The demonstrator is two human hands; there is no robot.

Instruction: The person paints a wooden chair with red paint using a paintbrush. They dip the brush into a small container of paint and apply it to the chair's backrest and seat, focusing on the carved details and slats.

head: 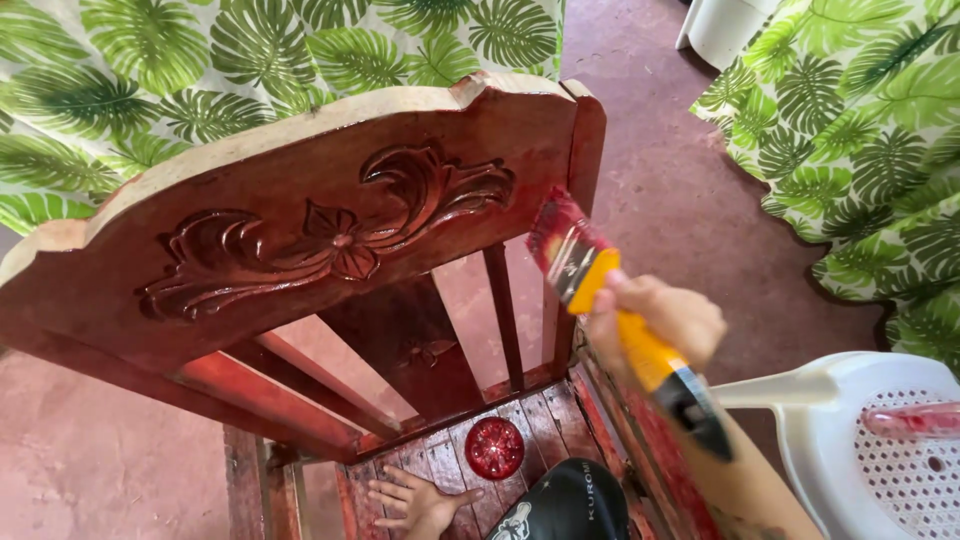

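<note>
Red-stained brush [572, 252] in right hand [655, 318]; red tin [494, 447] on chair seat [545, 420].

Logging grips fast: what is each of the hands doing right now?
Left hand: open, fingers spread flat on the wooden chair seat.
Right hand: closed around the yellow-handled paintbrush.

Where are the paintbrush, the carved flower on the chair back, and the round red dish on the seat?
paintbrush [572, 258]: head view, on the metal band below the red bristles.
carved flower [340, 243]: head view, on the flower's centre in the chair's top rail.
round red dish [494, 447]: head view, on the dish's middle.
</note>
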